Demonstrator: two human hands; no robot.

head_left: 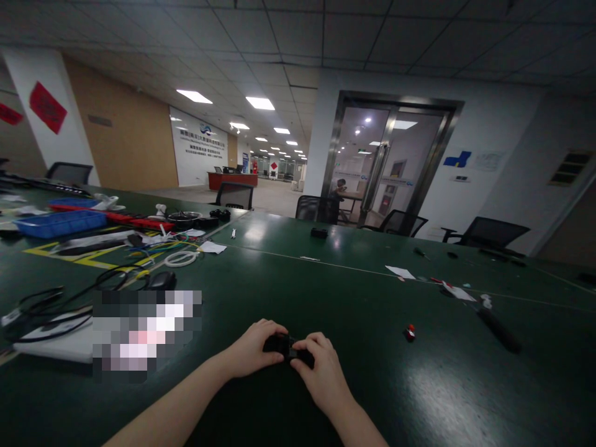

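Observation:
Both my hands meet at a small black object (288, 351) low in the middle of the head view, over the green tabletop (261, 292). My left hand (255, 351) has its thumb and fingers closed around the left end. From the right, my right hand (321, 366) pinches the other end between thumb and fingers. The object looks blocky, with a gap or joint near its middle; its kind is too dark to make out, and my fingers hide both ends. To the right on the table lies a small red and white item (410, 333).
Left of my hands are a blurred-out device, a white slab (56, 347) with black cables, a black mouse (162, 281), a coil of white tubing (181, 258) and a blue tray (61, 225). A black box (319, 233) stands farther back. A black-handled tool (499, 329) lies at right.

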